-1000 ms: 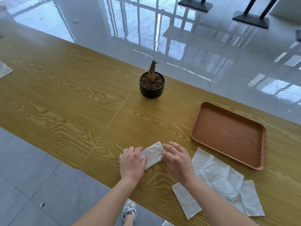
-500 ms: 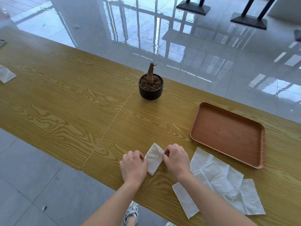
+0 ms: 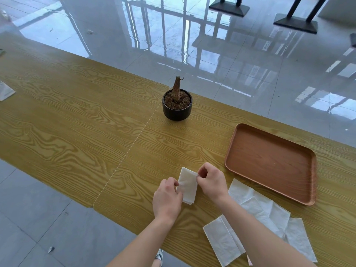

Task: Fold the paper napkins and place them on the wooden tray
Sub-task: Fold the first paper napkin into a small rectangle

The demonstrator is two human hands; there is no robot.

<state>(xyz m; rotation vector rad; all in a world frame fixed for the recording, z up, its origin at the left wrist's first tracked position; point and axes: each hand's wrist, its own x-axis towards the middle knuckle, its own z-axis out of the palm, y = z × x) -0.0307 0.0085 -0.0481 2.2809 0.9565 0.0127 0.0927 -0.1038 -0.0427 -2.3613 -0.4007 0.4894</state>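
Observation:
A small folded white napkin [image 3: 187, 186] lies on the wooden table near its front edge. My left hand [image 3: 167, 197] pinches the napkin's left edge. Opposite it, my right hand [image 3: 211, 179] pinches the upper right corner with closed fingers. Several unfolded white napkins [image 3: 258, 211] lie overlapping to the right, partly under my right forearm. The wooden tray [image 3: 269, 162] sits beyond them at the right with nothing in it.
A black pot [image 3: 177, 107] with soil and a bare stump stands at the table's middle, behind the hands. Another white paper [image 3: 4, 91] lies at the far left edge. The table's front edge [image 3: 119, 224] runs just below my hands, above grey floor tiles.
The napkin has been turned from lying crosswise to standing lengthwise between my hands. My right hand closed from flat fingers into a pinch at its corner.

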